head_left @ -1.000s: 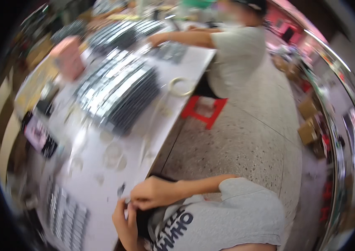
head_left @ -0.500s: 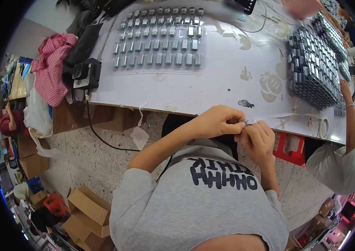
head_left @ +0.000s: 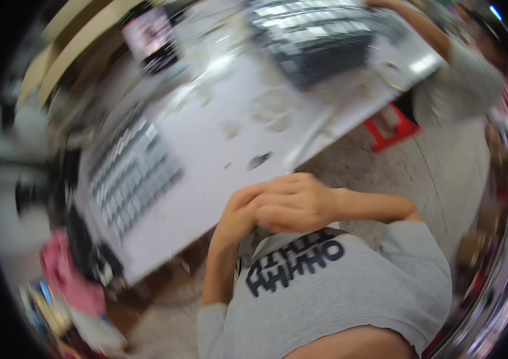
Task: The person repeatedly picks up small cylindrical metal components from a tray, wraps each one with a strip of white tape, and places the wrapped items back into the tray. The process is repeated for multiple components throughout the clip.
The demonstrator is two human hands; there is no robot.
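My two hands meet in front of my chest, just off the near edge of the white table [head_left: 206, 197]. My right hand [head_left: 299, 203] lies across my left hand [head_left: 239, 209], its fingers curled over the left fingers. Both look closed, and whatever they hold, if anything, is hidden between them. Farther left on the table sits a clear tray [head_left: 173, 167] with rows of small silver metal cylinders [head_left: 125, 194]. A large stack of similar metal parts [head_left: 325, 45] stands at the far side. The picture is smeared by motion.
A roll of tape [head_left: 393, 76] lies near the table's right end, by a co-worker's grey sleeve [head_left: 463, 84]. A red stool [head_left: 393, 128] is under that edge. Pink cloth [head_left: 71, 272] hangs at the left; a phone-like screen [head_left: 149, 36] stands at the back.
The view has swung to the right, so the table appears tilted. My hands have gone from a fingertip pinch on a small thing to the right hand folded over the left.
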